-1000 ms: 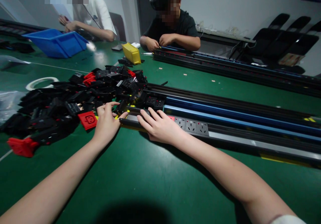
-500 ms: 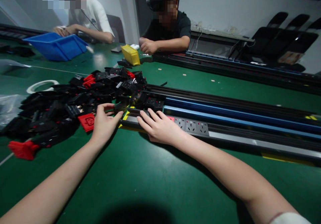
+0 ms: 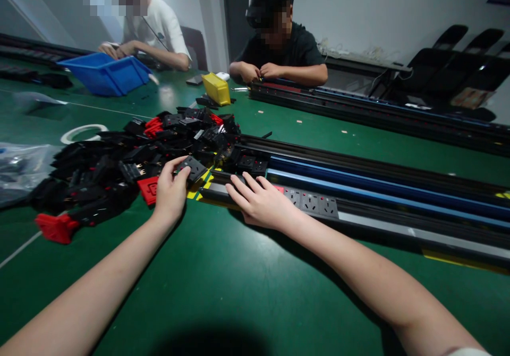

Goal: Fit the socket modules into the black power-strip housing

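Observation:
My left hand pinches a black socket module between thumb and fingers, its slotted face turned up. This module is just off the left end of a long socket rail. My right hand lies flat across the rail near that end, fingers spread. To the right of it, several black sockets sit in the rail, and a bit of a red one shows by my fingers. Whatever is under my palm is hidden. Beside my left hand lies a red socket module.
A heap of black modules spreads to the left, with a red piece at its near edge. Behind are a tape roll, a blue bin and a yellow box. More rails lie alongside. Two people work across the table.
My left hand has lifted the black socket module and turned its slotted face into view. My right hand stays on the rail. The whole view has shifted slightly.

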